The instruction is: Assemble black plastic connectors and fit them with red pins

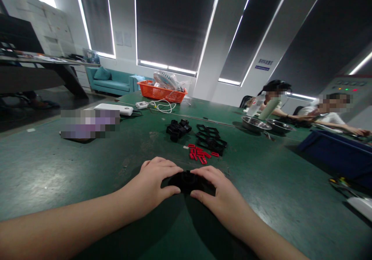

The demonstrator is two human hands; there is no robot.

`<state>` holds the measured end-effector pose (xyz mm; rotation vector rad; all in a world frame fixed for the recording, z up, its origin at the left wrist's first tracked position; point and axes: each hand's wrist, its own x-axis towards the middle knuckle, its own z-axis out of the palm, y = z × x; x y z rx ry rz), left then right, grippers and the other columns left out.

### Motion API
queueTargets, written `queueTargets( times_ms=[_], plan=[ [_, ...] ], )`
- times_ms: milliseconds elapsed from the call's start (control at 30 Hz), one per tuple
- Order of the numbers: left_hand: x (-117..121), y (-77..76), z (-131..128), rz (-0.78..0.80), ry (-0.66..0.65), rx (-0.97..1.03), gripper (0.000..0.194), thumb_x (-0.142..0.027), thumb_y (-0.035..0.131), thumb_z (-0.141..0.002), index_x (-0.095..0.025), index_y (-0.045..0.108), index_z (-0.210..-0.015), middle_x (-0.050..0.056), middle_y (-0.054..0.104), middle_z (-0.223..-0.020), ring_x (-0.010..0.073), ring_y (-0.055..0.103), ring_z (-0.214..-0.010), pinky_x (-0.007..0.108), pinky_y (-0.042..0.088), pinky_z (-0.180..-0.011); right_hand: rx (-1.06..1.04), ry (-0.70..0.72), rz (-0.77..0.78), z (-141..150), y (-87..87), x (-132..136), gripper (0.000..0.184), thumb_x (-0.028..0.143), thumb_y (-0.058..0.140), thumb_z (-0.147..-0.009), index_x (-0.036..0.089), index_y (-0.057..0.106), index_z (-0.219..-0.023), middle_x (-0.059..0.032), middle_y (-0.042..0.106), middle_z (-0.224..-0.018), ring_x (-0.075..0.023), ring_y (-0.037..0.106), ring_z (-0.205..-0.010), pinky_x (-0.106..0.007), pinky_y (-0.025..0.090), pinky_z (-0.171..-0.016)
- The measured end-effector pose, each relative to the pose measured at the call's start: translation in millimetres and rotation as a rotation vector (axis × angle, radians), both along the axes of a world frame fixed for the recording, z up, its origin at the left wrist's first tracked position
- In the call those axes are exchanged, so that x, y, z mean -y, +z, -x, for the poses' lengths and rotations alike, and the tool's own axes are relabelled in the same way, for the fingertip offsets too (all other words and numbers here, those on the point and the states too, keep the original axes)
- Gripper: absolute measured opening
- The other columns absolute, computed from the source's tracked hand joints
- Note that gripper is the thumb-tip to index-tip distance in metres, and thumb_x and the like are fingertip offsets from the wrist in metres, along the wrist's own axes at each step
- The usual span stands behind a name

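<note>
A black plastic part with a round raised middle lies on the green table between my hands. My left hand grips its left side, thumb in front and fingers behind. From the right, my right hand holds it the same way. The palms hide both ends of the part. Just beyond are several small red rectangular frames in a loose pile. Behind these lie black rectangular frames and, to their left, a heap of black plastic pieces.
A phone-like item and a white power bank lie left. An orange basket holding a fan stands at the back. Metal bowls and a blue bin are right, near two seated people.
</note>
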<state>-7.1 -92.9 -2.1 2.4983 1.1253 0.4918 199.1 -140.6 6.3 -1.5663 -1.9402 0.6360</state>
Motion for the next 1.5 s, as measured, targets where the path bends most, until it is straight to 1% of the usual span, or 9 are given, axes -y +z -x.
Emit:
queueTargets(
  times_ms=[400, 767, 1200, 1400, 1500],
  plan=[
    [0.8, 4.4, -1.0, 0.037, 0.005, -0.011, 0.036, -0.017, 0.072, -0.081, -0.028, 0.068, -0.116, 0.004, 0.068, -0.121, 0.0316, 0.053, -0.118, 0.051, 0.037, -0.098, 0.025, 0.002, -0.002, 1.0, 0.2, 0.0, 0.037, 0.008, 0.071, -0.074, 0.022, 0.068, -0.108, -0.0056, 0.065, -0.111, -0.0244, 0.056, -0.110, -0.043, 0.041, -0.099],
    [0.5, 2.9, -1.5, 0.028, 0.003, -0.023, 0.035, -0.018, 0.071, -0.083, -0.028, 0.067, -0.116, 0.004, 0.067, -0.122, 0.0306, 0.052, -0.119, 0.050, 0.037, -0.098, 0.038, -0.002, -0.001, 1.8, 1.4, -1.6, 0.037, 0.008, 0.071, -0.074, 0.019, 0.068, -0.109, -0.0069, 0.065, -0.111, -0.0240, 0.056, -0.110, -0.042, 0.041, -0.099],
    [0.4, -0.2, -0.6, 0.003, 0.005, -0.009, 0.035, -0.018, 0.070, -0.081, -0.029, 0.067, -0.115, 0.004, 0.067, -0.120, 0.0316, 0.052, -0.118, 0.051, 0.038, -0.097, 0.026, 0.015, -0.012, 0.0, -1.3, -0.9, 0.038, 0.010, 0.070, -0.074, 0.020, 0.067, -0.110, -0.0065, 0.065, -0.111, -0.0246, 0.056, -0.110, -0.043, 0.041, -0.099],
    [0.9, -4.1, 2.3, -0.011, -0.006, 0.039, 0.040, -0.020, 0.071, -0.080, -0.027, 0.066, -0.119, 0.006, 0.066, -0.120, 0.0307, 0.052, -0.117, 0.050, 0.038, -0.099, 0.012, 0.033, -0.003, -0.8, -0.4, -0.4, 0.040, 0.012, 0.069, -0.074, 0.020, 0.067, -0.112, -0.0076, 0.064, -0.112, -0.0255, 0.056, -0.111, -0.045, 0.042, -0.100],
    [1.7, -4.8, 3.8, -0.003, -0.010, 0.066, 0.048, -0.023, 0.073, -0.078, -0.023, 0.063, -0.125, 0.009, 0.064, -0.123, 0.0313, 0.051, -0.119, 0.051, 0.037, -0.101, 0.011, 0.035, -0.007, -1.8, -0.8, 0.9, 0.047, 0.012, 0.068, -0.072, 0.020, 0.064, -0.119, -0.0089, 0.063, -0.118, -0.0262, 0.055, -0.114, -0.046, 0.040, -0.102]
  ],
)
